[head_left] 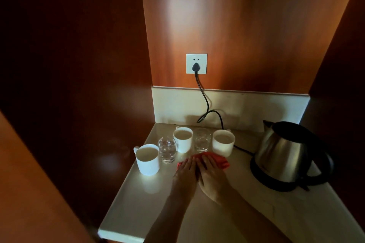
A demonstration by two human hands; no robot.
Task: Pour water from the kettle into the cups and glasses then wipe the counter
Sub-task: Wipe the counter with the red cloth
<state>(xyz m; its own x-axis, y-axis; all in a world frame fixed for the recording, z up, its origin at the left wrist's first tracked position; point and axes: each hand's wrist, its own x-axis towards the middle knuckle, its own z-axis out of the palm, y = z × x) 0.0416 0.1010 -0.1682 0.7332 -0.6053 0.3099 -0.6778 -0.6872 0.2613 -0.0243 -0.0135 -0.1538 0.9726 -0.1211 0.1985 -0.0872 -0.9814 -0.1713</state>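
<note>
Now both hands, left (pixel 185 171) and right (pixel 212 173), press flat, fingers spread, on the red cloth (pixel 219 161).

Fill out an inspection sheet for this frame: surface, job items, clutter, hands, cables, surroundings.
Surface: pale counter, glossy, no puddles discernible in the dim light.
Job's things: three white cups, each holding liquid; two clear glasses, fill level unclear; steel kettle seated on its black base at right; red cloth on the counter in front of the cups.
Clutter: nothing seen.
Grips: left hand and right hand lie flat, side by side, pressing on the cloth.
Cables: black cord plugged into the wall socket, running behind the cups toward the kettle base.
Surroundings: wooden alcove walls, pale backsplash.
</note>
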